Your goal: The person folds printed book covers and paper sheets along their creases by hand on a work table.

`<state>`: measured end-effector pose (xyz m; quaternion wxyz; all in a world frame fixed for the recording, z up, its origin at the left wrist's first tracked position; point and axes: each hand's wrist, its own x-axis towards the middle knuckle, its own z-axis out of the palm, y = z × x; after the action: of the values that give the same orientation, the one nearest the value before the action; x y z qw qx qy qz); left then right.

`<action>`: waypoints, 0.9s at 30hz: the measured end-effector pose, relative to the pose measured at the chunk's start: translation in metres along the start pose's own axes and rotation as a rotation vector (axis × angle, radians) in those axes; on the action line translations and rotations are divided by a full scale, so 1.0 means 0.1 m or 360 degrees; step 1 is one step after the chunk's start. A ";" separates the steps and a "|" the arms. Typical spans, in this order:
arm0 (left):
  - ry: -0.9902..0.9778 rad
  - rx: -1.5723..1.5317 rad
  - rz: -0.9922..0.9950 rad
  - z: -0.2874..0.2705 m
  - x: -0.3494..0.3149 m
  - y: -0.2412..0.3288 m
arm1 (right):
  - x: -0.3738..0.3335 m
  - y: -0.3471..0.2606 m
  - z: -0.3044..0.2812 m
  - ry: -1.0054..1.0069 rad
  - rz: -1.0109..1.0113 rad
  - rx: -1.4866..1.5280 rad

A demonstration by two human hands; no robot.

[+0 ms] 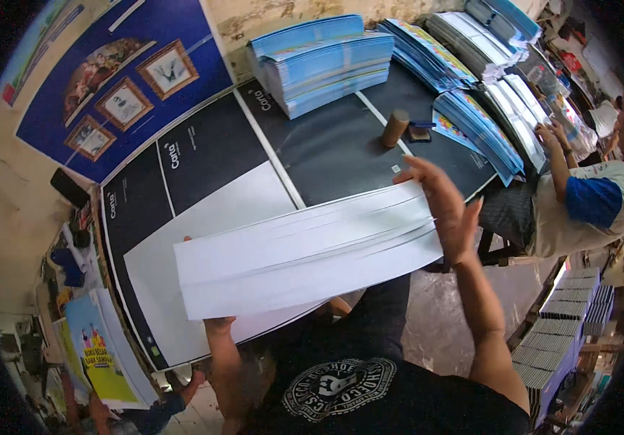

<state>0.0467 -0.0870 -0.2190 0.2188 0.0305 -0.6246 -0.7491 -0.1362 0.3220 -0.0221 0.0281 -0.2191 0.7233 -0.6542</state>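
A thick stack of white paper sheets (305, 250) is held up on edge over the table, its layers slightly fanned along the long side. My left hand (219, 324) grips the stack's left end from below and behind; most of its fingers are hidden by the paper, with one fingertip showing at the upper corner. At the right end, my right hand (444, 206) has its fingers stretched and spread, the palm against or very close to the sheet edges. Beneath the stack, a large pale sheet (156, 254) lies on the black-covered table (203, 156).
Piles of blue-edged printed sheets (326, 65) stand at the back. A brown cylinder (394, 128) stands beside a small dark blue item (421, 131). A co-worker (587, 192) handles papers at the right. Bound stacks (555, 319) stand lower right, a colourful poster (102, 348) lower left.
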 end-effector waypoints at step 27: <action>-0.0143 -0.0042 0.0151 0.01 0.20 -0.01 | 0.31 0.49 -0.38 0.0208 0.0080 0.0453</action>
<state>0.0278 -0.0938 -0.2152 0.2262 -0.0356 -0.6245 -0.7467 -0.1902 0.3491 -0.0565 0.0281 -0.1516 0.6289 -0.7621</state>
